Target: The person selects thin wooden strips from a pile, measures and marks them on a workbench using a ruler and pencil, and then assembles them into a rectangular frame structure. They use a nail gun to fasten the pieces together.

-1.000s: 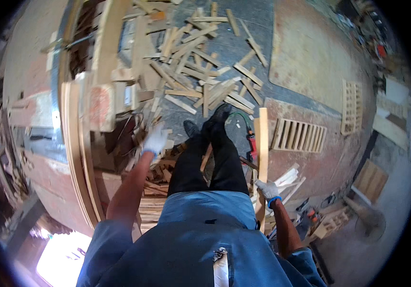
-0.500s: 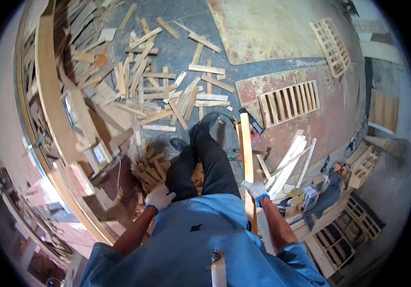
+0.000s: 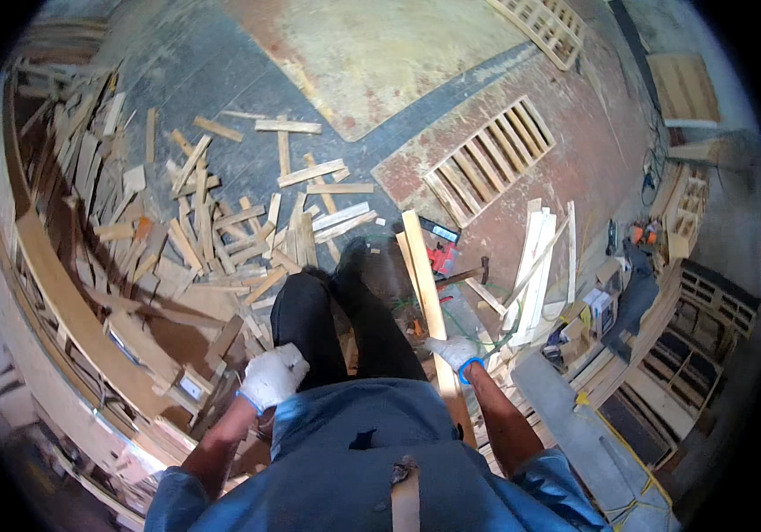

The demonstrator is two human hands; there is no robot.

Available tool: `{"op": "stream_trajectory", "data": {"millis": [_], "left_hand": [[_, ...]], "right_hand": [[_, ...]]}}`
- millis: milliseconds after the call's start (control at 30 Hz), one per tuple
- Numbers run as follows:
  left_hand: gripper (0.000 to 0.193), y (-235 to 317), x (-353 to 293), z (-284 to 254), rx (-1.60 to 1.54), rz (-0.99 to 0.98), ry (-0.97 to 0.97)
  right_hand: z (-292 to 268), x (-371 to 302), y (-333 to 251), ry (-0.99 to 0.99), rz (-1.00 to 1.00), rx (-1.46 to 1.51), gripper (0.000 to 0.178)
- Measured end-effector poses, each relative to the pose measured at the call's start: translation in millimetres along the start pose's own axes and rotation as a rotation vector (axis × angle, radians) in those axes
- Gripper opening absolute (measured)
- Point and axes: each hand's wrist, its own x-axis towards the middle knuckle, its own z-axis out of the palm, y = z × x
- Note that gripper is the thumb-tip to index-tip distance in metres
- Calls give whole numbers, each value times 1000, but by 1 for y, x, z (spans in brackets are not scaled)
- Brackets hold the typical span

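My right hand [image 3: 456, 352], in a white knit glove with a blue cuff, is closed around a long pale wooden board [image 3: 427, 288] beside my right hip. The board stretches forward from my side, and a second narrow wooden strip [image 3: 408, 259] lies against its left edge. My gloved left hand [image 3: 276, 376] is by my left thigh, its fingers curled in with nothing seen in them. Past the board's far end, a red and black power tool [image 3: 440, 257] rests on the floor. Beside it is a hammer [image 3: 471, 273], and a green hose runs nearby.
Loose wood offcuts [image 3: 221, 226] cover the floor ahead and to the left. A slatted wooden frame [image 3: 525, 102] lies ahead right, with another lattice frame [image 3: 566, 58] beyond. Pale planks [image 3: 535, 266] lie to the right, near a grey work surface [image 3: 562, 399]. A curved wooden edge [image 3: 88, 328] borders the left.
My view has turned to the right, so the floor and frames appear shifted and rotated leftward. The board stays in my right hand. My left hand's fingers look more curled.
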Motion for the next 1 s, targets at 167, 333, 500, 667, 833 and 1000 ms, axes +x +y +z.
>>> {"op": "stream_trajectory", "data": {"millis": [167, 333, 500, 667, 833, 1000], "left_hand": [[21, 29, 27, -30, 127, 232, -120], [32, -6, 58, -42, -58, 158, -895], [45, 108, 179, -37, 56, 280, -1111], [52, 139, 230, 57, 283, 682, -1005], [51, 157, 270, 62, 316, 666, -1030], [51, 139, 296, 65, 248, 525, -1027]], "right_hand": [[4, 48, 18, -15, -51, 39, 86], [-13, 66, -2, 66, -34, 60, 87], [-58, 88, -55, 88, -12, 282, 84], [-93, 106, -88, 52, 66, 60, 90], [-102, 138, -103, 21, 36, 216, 96], [-110, 172, -112, 182, -79, 253, 94]]}}
